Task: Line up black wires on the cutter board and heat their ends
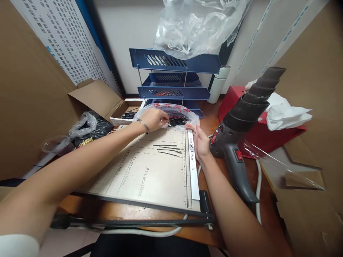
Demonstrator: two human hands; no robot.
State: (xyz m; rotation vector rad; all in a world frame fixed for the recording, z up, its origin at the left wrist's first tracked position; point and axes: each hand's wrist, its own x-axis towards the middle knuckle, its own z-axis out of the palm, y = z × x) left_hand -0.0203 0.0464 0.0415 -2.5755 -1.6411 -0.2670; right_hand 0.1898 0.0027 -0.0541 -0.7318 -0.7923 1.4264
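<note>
My left hand [152,119], with a band on its wrist, is over the left side of a clear plastic bag [193,116] with red print. Its fingers are pressed together; what they hold is too small to name. Many thin black pieces [178,121] lie in the bag. My right hand [200,142] rests beside the bag's right edge, fingers stretched out, by the white strip [193,167] of the paper cutter [160,178]. Several thin black strips [168,150] lie on the cutter's board.
A dark heat gun [235,132] stands right of my right hand, before a red tissue box [284,137]. Blue trays [174,92] rise behind the bag. An open carton [115,103] is at the left. The cutter's black arm [134,223] crosses the front.
</note>
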